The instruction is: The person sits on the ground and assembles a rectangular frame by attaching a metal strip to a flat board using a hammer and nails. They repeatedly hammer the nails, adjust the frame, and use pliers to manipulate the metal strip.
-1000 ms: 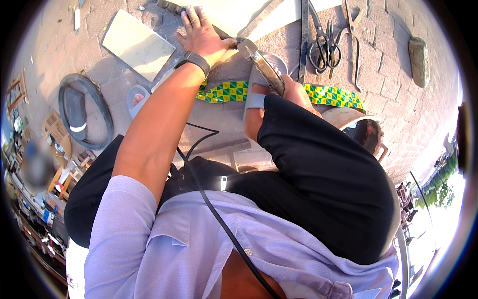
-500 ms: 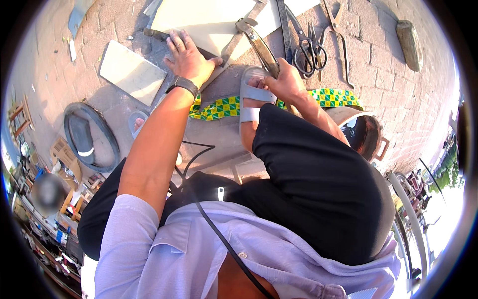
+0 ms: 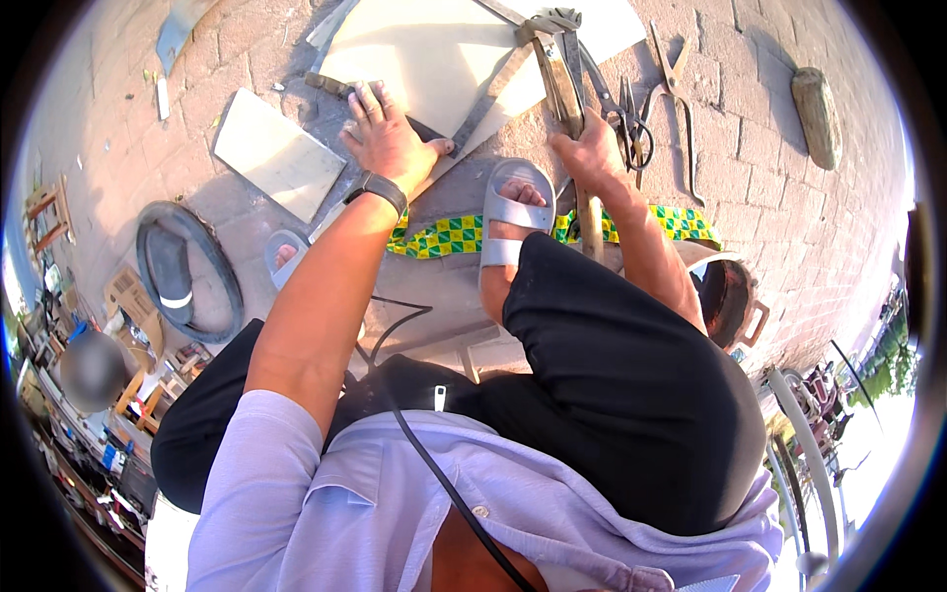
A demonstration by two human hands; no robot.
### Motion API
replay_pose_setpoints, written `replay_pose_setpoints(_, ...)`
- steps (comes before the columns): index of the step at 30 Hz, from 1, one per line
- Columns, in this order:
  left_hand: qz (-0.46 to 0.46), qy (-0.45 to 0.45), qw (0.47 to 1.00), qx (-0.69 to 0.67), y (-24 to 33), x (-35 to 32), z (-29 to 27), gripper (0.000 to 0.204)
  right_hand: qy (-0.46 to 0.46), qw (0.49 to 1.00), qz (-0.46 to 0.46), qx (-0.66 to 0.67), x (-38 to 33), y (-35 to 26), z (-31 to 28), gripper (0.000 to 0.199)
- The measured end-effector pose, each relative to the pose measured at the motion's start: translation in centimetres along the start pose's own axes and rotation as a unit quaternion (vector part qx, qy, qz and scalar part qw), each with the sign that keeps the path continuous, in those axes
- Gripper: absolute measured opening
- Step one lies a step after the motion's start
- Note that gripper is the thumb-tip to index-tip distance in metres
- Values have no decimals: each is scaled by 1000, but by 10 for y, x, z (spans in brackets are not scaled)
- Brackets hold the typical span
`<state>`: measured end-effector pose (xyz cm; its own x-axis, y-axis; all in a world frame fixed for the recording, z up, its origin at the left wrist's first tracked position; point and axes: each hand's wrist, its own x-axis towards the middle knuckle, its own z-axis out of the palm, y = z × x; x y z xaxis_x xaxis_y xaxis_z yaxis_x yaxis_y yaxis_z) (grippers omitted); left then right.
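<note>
My left hand (image 3: 385, 143) lies flat with its fingers apart on a dark bar (image 3: 330, 86) along the near edge of a large cream sheet (image 3: 414, 59). Close to its thumb ends a flat metal strip (image 3: 488, 99), which slants across the sheet. My right hand (image 3: 595, 158) is wrapped round the wooden handle of a hammer (image 3: 558, 84). The hammer's grey head (image 3: 549, 22) is over the sheet's right part, beyond the hand. Whether it touches anything there I cannot tell.
Black-handled scissors (image 3: 631, 133) and large metal shears (image 3: 673, 84) lie right of the hammer. A cream offcut (image 3: 279, 153) and a black rubber ring (image 3: 148, 242) are on the left. A stone (image 3: 817, 118) sits far right, a round pan (image 3: 728, 296) by my right knee.
My right hand has moved the hammer to the right and farther away, its head leaving the metal strip. My left hand stays on the bar. The whole view has shifted slightly.
</note>
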<state>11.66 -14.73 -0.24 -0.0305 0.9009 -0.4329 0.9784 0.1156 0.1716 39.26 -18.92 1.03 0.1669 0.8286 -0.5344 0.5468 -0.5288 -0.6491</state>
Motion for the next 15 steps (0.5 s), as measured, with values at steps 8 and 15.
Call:
replay_pose_setpoints(8, 7, -6, 1000, -15, 0, -2, 1, 138, -66, 954, 72, 282, -26, 0, -8, 22)
replay_pose_setpoints(15, 31, 52, 997, -57, -11, -4, 5, 132, -153, 818, 184, 523, -50, 48, 2, 25)
